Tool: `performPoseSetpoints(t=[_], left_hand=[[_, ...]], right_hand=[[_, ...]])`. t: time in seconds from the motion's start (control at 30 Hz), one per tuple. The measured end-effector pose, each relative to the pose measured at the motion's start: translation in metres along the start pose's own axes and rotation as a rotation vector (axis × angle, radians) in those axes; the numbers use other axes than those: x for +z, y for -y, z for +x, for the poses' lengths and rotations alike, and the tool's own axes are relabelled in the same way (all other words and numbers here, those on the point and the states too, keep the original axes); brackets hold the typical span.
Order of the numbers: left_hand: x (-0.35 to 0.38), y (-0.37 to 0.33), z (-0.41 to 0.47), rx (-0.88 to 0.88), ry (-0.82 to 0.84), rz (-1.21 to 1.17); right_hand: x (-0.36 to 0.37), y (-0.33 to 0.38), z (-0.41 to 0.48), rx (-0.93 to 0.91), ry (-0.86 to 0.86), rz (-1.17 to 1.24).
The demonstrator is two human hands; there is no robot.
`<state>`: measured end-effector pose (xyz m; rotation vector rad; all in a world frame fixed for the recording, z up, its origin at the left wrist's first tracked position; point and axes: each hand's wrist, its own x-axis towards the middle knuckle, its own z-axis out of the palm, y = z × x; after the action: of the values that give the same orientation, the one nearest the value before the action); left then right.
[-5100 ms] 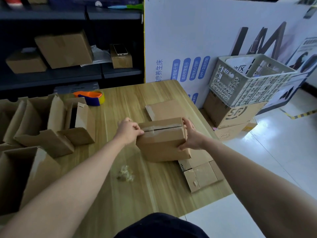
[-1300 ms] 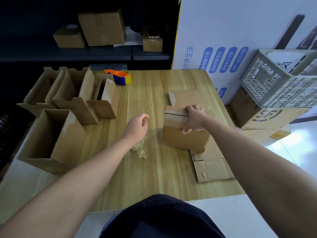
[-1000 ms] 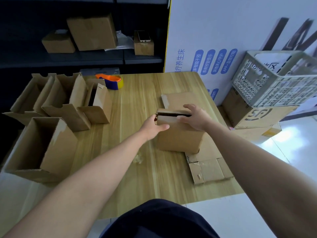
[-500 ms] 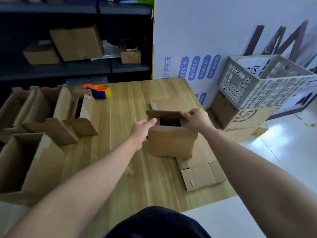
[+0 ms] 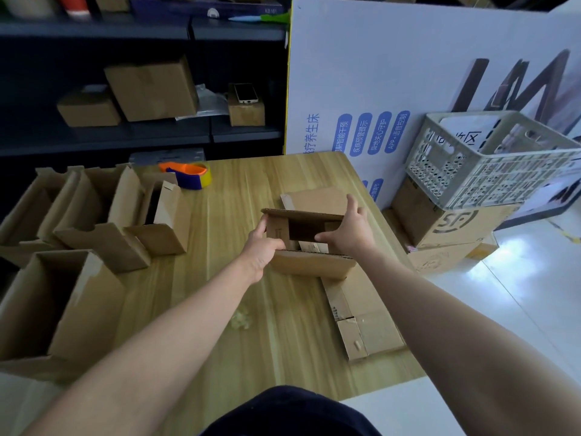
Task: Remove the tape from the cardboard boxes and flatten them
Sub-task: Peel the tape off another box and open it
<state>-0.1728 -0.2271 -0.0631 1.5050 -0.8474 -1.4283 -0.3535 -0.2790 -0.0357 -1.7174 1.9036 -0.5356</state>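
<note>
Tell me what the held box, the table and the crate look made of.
Box: corrugated cardboard, matte brown; fluting shows along the flap edges. Table: wood or wood-look laminate, smooth, pale grain; cannot tell which. Crate: probably plastic, pale grey, moulded lattice walls.

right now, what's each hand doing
Left hand: closed, gripping the left end of the opened cardboard box.
Right hand: closed, gripping the same box's right end.

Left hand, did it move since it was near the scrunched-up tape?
Yes. The left hand has gone from above the crumpled tape wad farther up the table to the open box, where its fingers grip the left flap.
</note>
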Motion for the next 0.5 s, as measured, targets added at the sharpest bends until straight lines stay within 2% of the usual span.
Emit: performPoseSetpoints(t=[0.2, 0.5], left_hand=[[-0.003, 0.005, 0.000, -0.023, 0.000, 0.020], [-0.013, 0.000, 0.008, 0.007, -0.116, 0.052]], right_hand=[[0.003, 0.005, -0.004, -0.006, -0.026, -0.026], [-0.032, 0.012, 0.004, -0.124, 0.212, 0.082]])
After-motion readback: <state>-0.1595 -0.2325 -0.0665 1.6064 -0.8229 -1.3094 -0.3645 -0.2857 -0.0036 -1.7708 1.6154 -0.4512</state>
